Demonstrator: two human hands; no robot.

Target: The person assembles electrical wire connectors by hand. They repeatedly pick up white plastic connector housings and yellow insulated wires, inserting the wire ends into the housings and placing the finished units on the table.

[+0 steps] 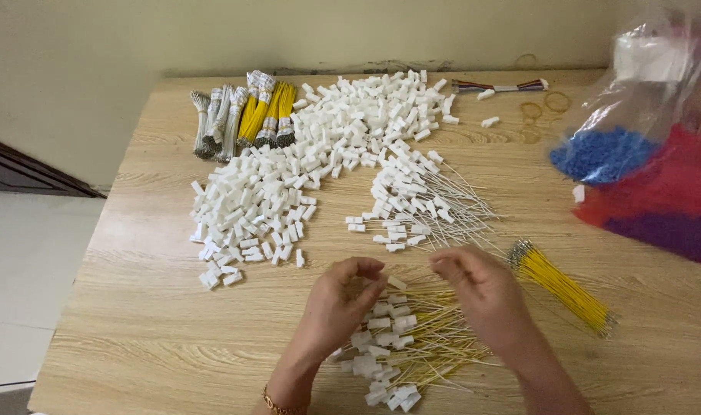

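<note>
Left hand (343, 296): pinching a white plug (375, 286).
Right hand (477, 284): pinched, contents unclear.
Wired plugs (400, 346): white heads, yellow tails, at 6 o'clock.

Wooden table (151, 323) bears white connectors (254, 204), probably wires (562, 286).

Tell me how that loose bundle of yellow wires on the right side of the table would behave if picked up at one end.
The bundle of yellow wires would probably droop: the strands look thin and long. It seems light for its size. With no band visible around it, the strands would likely splay or slip apart, as the wires under the hands already have.
</note>
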